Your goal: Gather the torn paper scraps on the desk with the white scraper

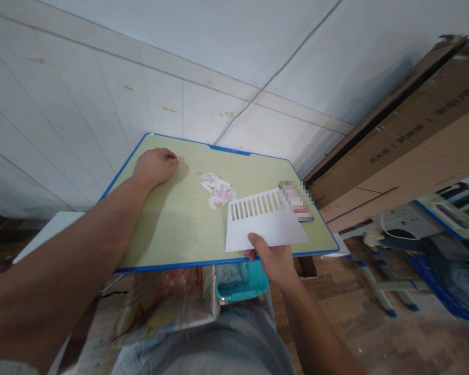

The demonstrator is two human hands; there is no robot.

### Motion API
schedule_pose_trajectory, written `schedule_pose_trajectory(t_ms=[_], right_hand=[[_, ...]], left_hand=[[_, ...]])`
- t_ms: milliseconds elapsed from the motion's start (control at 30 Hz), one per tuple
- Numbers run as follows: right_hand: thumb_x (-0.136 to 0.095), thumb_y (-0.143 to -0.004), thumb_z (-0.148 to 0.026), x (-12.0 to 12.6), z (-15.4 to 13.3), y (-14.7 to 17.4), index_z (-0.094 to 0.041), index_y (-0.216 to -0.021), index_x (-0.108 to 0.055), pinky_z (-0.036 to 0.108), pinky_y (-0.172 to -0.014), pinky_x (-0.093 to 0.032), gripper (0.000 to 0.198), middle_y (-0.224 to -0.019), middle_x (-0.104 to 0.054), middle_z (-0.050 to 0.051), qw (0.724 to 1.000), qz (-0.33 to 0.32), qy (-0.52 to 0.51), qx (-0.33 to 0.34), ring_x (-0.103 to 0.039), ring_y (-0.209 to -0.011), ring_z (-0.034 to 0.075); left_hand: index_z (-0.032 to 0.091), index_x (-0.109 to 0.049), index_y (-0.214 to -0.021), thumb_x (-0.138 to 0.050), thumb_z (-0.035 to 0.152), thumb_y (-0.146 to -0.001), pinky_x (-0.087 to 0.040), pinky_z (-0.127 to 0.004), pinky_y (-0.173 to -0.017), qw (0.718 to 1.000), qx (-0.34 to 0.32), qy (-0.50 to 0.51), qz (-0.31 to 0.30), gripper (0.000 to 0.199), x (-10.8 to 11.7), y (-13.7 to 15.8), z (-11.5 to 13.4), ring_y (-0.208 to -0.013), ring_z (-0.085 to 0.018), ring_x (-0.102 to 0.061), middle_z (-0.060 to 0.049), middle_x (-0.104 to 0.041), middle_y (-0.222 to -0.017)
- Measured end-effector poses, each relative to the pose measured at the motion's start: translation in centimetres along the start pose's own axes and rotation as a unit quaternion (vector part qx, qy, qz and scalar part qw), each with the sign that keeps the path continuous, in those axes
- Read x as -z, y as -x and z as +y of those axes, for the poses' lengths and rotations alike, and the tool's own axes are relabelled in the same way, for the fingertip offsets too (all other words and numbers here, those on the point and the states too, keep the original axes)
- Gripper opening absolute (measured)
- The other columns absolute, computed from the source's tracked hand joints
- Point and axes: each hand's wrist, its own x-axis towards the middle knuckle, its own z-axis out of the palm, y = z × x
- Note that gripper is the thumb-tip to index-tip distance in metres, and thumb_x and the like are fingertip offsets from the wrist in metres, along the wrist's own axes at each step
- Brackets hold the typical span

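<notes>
My right hand grips a white sheet of paper or card by its near edge, thumb on top. A row of several narrow slots is cut along the sheet's far side. The sheet is over the right part of the pale green tabletop. My left hand rests at the table's far left with its fingers curled closed. Something small and dark shows at its fingertips, too small to name. Between the hands lies a loose pile of whitish-pink paper scraps.
A pixelated item lies right of the sheet. Large cardboard boxes lean at the right. Below the table's blue front edge are a teal plastic bin and my lap. A grey cable runs down the white wall behind.
</notes>
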Motion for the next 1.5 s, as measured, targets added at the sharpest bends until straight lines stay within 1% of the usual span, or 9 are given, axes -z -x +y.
schedule_pose_trajectory(t_ms=[133, 333, 533, 667, 867, 1000, 1200, 1367, 1500], right_hand=[[-0.094, -0.090, -0.068, -1.4, -0.7, 0.2, -0.030, -0.071, -0.069, 0.038, -0.057, -0.069, 0.050, -0.056, -0.073, 0.004, 0.999, -0.045, 0.004, 0.004, -0.072, -0.052, 0.026], [-0.088, -0.093, -0.060, -3.1, -0.8, 0.5, -0.030, -0.075, -0.069, 0.034, -0.054, -0.065, 0.040, -0.060, -0.075, 0.003, 0.996, -0.088, -0.006, 0.006, -0.071, -0.053, 0.024], [-0.084, -0.095, -0.056, -3.3, -0.6, 0.6, -0.028, -0.075, -0.073, 0.033, -0.054, -0.063, 0.037, -0.061, -0.076, 0.004, 0.994, -0.107, -0.016, 0.014, -0.069, -0.050, 0.021], [-0.086, -0.095, -0.055, -3.1, -0.8, 0.6, -0.028, -0.074, -0.073, 0.035, -0.057, -0.064, 0.037, -0.062, -0.077, 0.003, 0.994, -0.105, -0.027, 0.016, -0.070, -0.052, 0.022], [-0.085, -0.102, -0.059, -3.3, 0.6, 0.8, -0.028, -0.076, -0.075, 0.036, -0.061, -0.067, 0.042, -0.064, -0.077, 0.004, 0.995, -0.090, -0.023, 0.047, -0.072, -0.055, 0.023], [-0.086, -0.100, -0.066, -3.7, 0.6, 0.7, -0.028, -0.074, -0.073, 0.035, -0.061, -0.067, 0.048, -0.063, -0.077, 0.004, 0.997, -0.067, -0.015, 0.035, -0.073, -0.054, 0.023], [-0.088, -0.096, -0.077, -3.9, -0.5, 0.4, -0.027, -0.074, -0.073, 0.036, -0.061, -0.067, 0.056, -0.063, -0.078, 0.005, 0.998, -0.049, -0.021, 0.033, -0.074, -0.054, 0.024], [-0.090, -0.093, -0.079, -3.9, -0.5, 0.4, -0.028, -0.076, -0.075, 0.036, -0.056, -0.065, 0.057, -0.065, -0.079, 0.005, 0.998, -0.049, -0.031, 0.027, -0.072, -0.053, 0.023], [-0.088, -0.098, -0.080, -3.9, -0.3, 0.7, -0.027, -0.077, -0.076, 0.036, -0.061, -0.068, 0.058, -0.066, -0.080, 0.005, 0.997, -0.064, -0.025, 0.036, -0.073, -0.055, 0.023]], left_hand=[[0.014, -0.087, -0.143, -0.065, 0.033, -0.110, -0.056, -0.042, -0.121, 1.000, -0.001, 0.003, -0.003, 0.044, -0.1, 0.0, 0.0, -0.138, -0.032, -0.075, -0.013, -0.085, -0.154], [0.029, -0.092, -0.134, -0.067, 0.043, -0.097, -0.060, -0.042, -0.119, 1.000, 0.014, -0.004, 0.008, 0.047, -0.5, -0.7, -0.4, -0.142, -0.036, -0.077, -0.009, -0.088, -0.146], [0.028, -0.092, -0.133, -0.067, 0.047, -0.092, -0.059, -0.043, -0.121, 1.000, 0.006, -0.003, 0.013, 0.052, -0.7, -0.8, -0.7, -0.143, -0.038, -0.076, -0.010, -0.088, -0.147], [0.028, -0.092, -0.133, -0.065, 0.045, -0.092, -0.059, -0.045, -0.122, 1.000, 0.002, -0.006, 0.011, 0.052, -0.8, -0.8, -0.7, -0.145, -0.039, -0.076, -0.010, -0.088, -0.147], [0.028, -0.092, -0.133, -0.065, 0.047, -0.093, -0.059, -0.045, -0.122, 1.000, -0.004, -0.002, 0.011, 0.052, -1.0, -1.1, -1.1, -0.144, -0.039, -0.076, -0.011, -0.088, -0.146], [0.027, -0.092, -0.132, -0.068, 0.047, -0.092, -0.061, -0.048, -0.120, 1.000, -0.007, 0.000, 0.018, 0.051, -1.1, -1.2, -1.2, -0.141, -0.041, -0.078, -0.012, -0.089, -0.145], [0.029, -0.093, -0.132, -0.066, 0.046, -0.092, -0.062, -0.046, -0.119, 1.000, -0.008, -0.018, 0.021, 0.051, -1.2, -1.4, -1.2, -0.140, -0.038, -0.079, -0.010, -0.090, -0.144], [0.029, -0.093, -0.131, -0.066, 0.045, -0.091, -0.063, -0.048, -0.117, 1.000, -0.007, -0.013, 0.022, 0.050, -1.3, -1.5, -1.3, -0.139, -0.040, -0.079, -0.010, -0.090, -0.141], [0.028, -0.092, -0.132, -0.064, 0.045, -0.092, -0.061, -0.047, -0.119, 1.000, -0.007, -0.010, 0.019, 0.051, -1.2, -1.3, -1.1, -0.141, -0.040, -0.078, -0.011, -0.089, -0.144]])
